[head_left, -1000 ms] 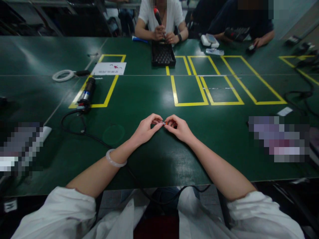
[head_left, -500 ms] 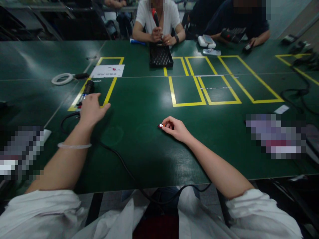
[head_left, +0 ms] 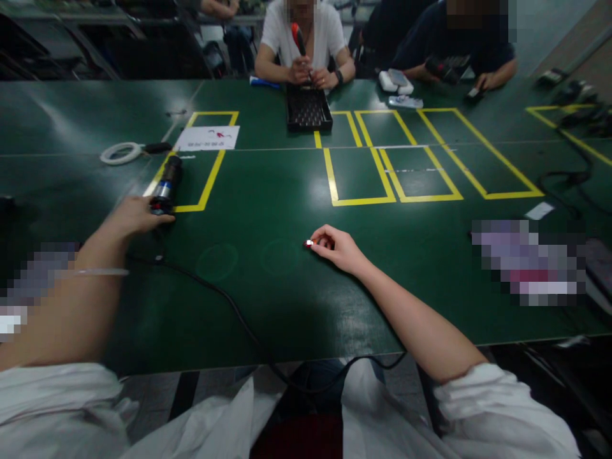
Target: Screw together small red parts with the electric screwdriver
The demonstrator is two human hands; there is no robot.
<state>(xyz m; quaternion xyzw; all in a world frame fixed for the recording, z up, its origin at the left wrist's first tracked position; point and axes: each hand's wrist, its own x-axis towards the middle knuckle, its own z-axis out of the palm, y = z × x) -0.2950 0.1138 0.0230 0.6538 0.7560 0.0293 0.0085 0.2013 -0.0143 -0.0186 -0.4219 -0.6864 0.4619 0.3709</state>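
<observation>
In the head view, my left hand (head_left: 136,215) is low at the near end of a black cylindrical tool (head_left: 168,178) with a blue band and red parts. Its thumb stretches out to the right, apart from the fingers, which are blurred and partly hidden beside the tool. The tool lies within a yellow tape outline. My right hand (head_left: 335,247) rests on the green table with thumb and fingers pinched. Between their tips is a small red part with a bright, whitish spot (head_left: 308,243); its exact kind is unclear.
A black cable (head_left: 229,299) crosses the green table (head_left: 268,319) to its front edge. A white printed sheet (head_left: 208,138) and coiled white cord (head_left: 119,153) lie at left. Opposite, a person holds a red-and-black tool (head_left: 298,39) over a black tray (head_left: 308,115). Yellow tape (head_left: 363,201) marks rectangles.
My left hand has moved left and toward me, from over the tool to its near end, uncovering more of the tool. My right hand has stayed in place with its pinch.
</observation>
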